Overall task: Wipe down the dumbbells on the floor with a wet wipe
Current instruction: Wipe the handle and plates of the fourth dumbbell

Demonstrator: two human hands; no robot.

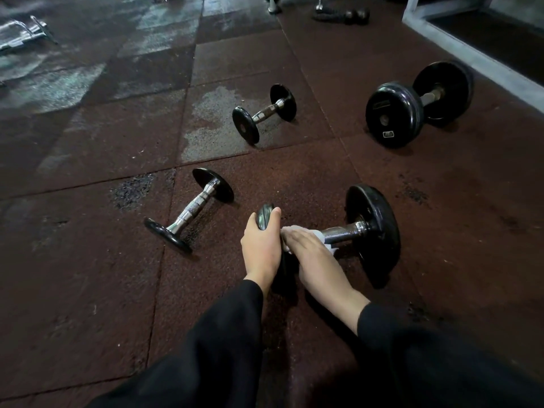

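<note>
A dumbbell (371, 231) with black plates and a chrome handle lies on the floor in front of me. My left hand (260, 244) grips the rim of its near plate. My right hand (313, 256) holds a white wet wipe (318, 234) wrapped round the handle beside that plate. Three more dumbbells lie around: a small one (190, 210) to the left, another small one (263, 113) farther back, and a big thick-plated one (418, 104) at the back right.
The floor is dark red rubber tiles (88, 290) with wet patches at the back left. A chrome bar attachment (23, 32) lies far left. Black handles (341, 14) lie at the top. A pale raised ledge (471, 48) runs along the top right.
</note>
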